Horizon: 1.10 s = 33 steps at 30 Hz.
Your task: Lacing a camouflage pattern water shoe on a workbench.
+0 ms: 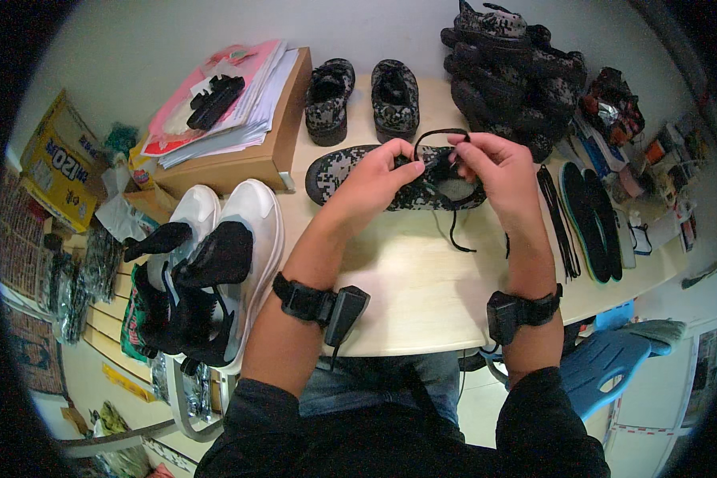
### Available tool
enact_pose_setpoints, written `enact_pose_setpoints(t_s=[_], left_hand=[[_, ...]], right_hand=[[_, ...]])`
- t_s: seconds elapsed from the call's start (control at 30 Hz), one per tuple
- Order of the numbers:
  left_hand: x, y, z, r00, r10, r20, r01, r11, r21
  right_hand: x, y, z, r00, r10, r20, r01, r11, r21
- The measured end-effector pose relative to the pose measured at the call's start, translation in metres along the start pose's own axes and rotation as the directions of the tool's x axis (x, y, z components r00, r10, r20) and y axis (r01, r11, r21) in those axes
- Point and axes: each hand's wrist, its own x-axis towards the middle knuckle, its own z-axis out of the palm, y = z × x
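Observation:
A camouflage shoe (pixel 338 173) with a dark sole lies on the table in front of me, its toe to the left. A black shoelace (pixel 442 131) arches above its eyelets, and a loose end hangs down over the near side onto the table. My left hand (pixel 378 177) pinches the lace over the middle of the shoe, thumb and forefinger closed. Near the shoe's opening, my right hand (pixel 498 171) has its fingertips closed on the other side of the lace loop. The fingers partly cover the eyelets.
Behind stand two more camouflage shoes (pixel 396 99); a pile of them (pixel 518 80) is at the back right. Black laces (pixel 560 219) and dark insoles (pixel 589 223) lie right. A cardboard box (pixel 291 119) bears papers; white sneakers (pixel 251 215) stand left. A blue chair (pixel 613 358) is lower right.

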Motion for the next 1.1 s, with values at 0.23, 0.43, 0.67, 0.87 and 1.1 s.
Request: enact_pose_setpoints(t_s=[0.23,0.43,0.67,0.87,1.1], left_hand=[[0.0,0.002,0.003,0.997,-0.053,0.054,0.058,0.994,-0.092],[0.0,0.006,0.007,1.0,0.004,-0.01,-0.005,1.0,-0.015],[0.004,-0.001,0.006,0.997,0.065,-0.034,-0.063,0.997,0.043],[0.005,-0.003,0.005,0.996,0.086,-0.025,-0.085,0.995,0.057],[0.005,-0.006,0.008,0.995,0.049,-0.087,-0.044,0.997,0.069]], right_hand=[[-0.001,0.005,0.014,1.0,-0.022,-0.004,0.023,0.995,0.096],[0.0,0.006,0.015,0.997,0.064,0.035,-0.07,0.976,0.208],[0.002,0.012,0.022,0.999,-0.005,-0.033,0.014,0.962,0.273],[0.002,0.027,0.029,0.987,-0.112,-0.117,0.106,0.993,-0.057],[-0.004,0.021,0.035,0.942,-0.322,-0.099,0.277,0.907,-0.317]])
